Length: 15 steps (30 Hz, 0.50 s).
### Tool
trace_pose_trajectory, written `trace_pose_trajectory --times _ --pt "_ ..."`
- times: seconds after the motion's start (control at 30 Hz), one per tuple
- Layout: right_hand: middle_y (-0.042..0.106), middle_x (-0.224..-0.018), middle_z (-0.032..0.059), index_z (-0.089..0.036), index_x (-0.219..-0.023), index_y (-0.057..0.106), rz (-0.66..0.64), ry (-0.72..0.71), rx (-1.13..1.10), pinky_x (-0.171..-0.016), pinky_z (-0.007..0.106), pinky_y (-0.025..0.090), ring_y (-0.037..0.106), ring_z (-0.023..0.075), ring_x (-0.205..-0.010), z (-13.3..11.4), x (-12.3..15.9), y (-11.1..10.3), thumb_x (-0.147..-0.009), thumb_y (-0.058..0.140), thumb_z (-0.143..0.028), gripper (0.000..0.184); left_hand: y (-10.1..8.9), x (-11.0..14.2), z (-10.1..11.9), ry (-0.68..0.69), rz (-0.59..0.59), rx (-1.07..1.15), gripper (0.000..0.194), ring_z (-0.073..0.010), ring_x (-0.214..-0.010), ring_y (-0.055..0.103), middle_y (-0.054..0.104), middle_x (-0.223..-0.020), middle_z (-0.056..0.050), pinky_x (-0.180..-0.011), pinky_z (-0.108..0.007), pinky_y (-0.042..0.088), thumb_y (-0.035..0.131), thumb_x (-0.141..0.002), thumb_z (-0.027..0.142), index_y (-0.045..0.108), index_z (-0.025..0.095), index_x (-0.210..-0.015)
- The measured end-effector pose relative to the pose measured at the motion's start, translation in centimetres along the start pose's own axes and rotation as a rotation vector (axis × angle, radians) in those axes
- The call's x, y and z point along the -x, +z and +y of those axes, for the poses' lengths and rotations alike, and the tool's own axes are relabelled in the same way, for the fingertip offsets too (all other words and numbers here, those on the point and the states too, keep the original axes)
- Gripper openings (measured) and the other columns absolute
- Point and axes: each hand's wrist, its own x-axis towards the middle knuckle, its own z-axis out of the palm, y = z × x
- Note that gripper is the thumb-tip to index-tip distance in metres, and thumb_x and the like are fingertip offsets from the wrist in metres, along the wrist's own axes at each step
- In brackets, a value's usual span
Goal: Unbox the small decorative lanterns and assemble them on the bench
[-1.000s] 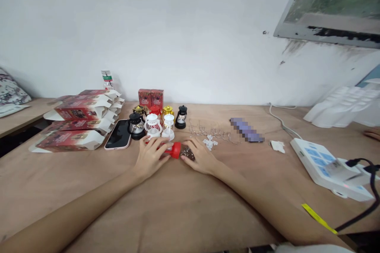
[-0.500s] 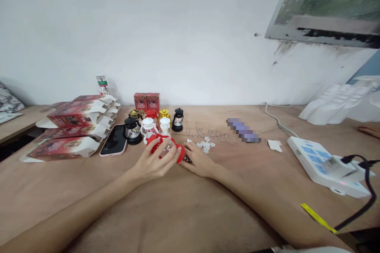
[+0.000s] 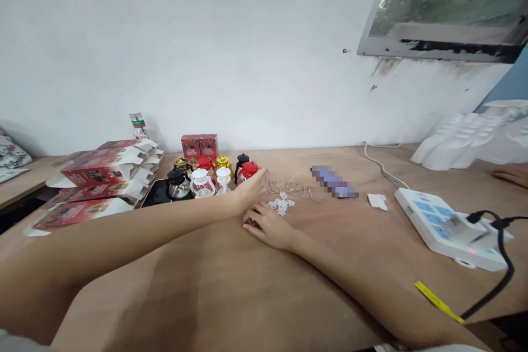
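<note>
"Pale wall [image 3: 206,55] at the back, marked with dark spots, and a framed pane [image 3: 449,5] up on the right. What's on the desk [image 3: 239,297]?"

"Brown top, slightly shadowed under the left arm. Red cartons [image 3: 99,170] are piled on the left, and a white power strip [image 3: 431,214] sits on the right with plugs in it. Another person's hand [image 3: 513,175] shows at the right edge."

"How is the left hand [image 3: 252,191] placed?"

"Its arm runs in from the lower left, the forearm crossing in front of the lanterns and covering part of the phone [image 3: 154,193]. The hand reaches forward at the near right side of the red lantern [image 3: 248,169], which is upright at the right end of the lantern group, partly in front of a black lantern [image 3: 242,159]."

"Fingers gripping it?"

"I can't tell; the hand itself hides the lower half and any contact."

"And the right hand [image 3: 269,225]?"

"Low over the desk, palm down, its fingers loosely curved over a small dark heap [image 3: 253,223]. Whether they pinch any of it, I can't say. White bits [image 3: 282,207] lie just beyond, then thin wire pieces [image 3: 291,188]."
</note>
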Motion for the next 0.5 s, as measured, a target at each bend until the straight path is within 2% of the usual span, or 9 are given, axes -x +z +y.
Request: trace_pose_trajectory --times 0.1,0.27,0.4,0.5 --pt "0.059 -0.088 0.0070 -0.018 -0.083 0.060 0.011 -0.009 0.014 -0.078 0.033 0.047 0.053 0.0201 -0.088 0.0 0.0 0.1 -0.084 0.057 -0.023 0.006 1.6 0.0 0.4 0.006 -0.031 -0.025 0.028 -0.0333 -0.102 0.055 0.069 -0.084 -0.006 -0.092 -0.055 0.035 0.057 -0.064 0.005 0.070 0.027 -0.074" --pt "0.061 -0.088 0.0077 -0.016 -0.085 0.060 -0.005 -0.014 0.014 -0.081 0.034 0.047 0.053 0.0209 -0.089 -0.1 -0.2 0.1 -0.084 0.056 -0.022 0.008 2.0 -0.6 -0.1 0.035 -0.158 -0.123 0.025 -0.0322 -0.098 0.055 0.068 -0.072 -0.005 -0.092 -0.051 0.034 0.059 -0.059 0.001 0.067 0.025 -0.060" --pt "0.062 -0.089 0.0075 -0.015 -0.087 0.060 -0.031 -0.004 0.015 -0.083 0.034 0.046 0.052 0.0207 -0.088 -0.3 -0.3 -0.1 -0.086 0.053 -0.022 0.010 0.8 -1.0 -0.5 0.049 -0.226 -0.162 0.024 -0.0293 -0.100 0.055 0.069 -0.077 -0.004 -0.096 -0.049 0.031 0.060 -0.062 0.001 0.068 0.024 -0.064" --pt "0.062 -0.091 0.0079 -0.015 -0.089 0.060 -0.038 -0.004 0.018 -0.084 0.035 0.045 0.052 0.0209 -0.089 -0.4 -0.3 -0.2 -0.086 0.053 -0.024 0.011 -1.7 -1.3 -0.7 0.076 -0.252 -0.160 0.024 -0.0250 -0.101 0.055 0.070 -0.090 -0.004 -0.098 -0.045 0.031 0.063 -0.066 0.005 0.069 0.025 -0.080"
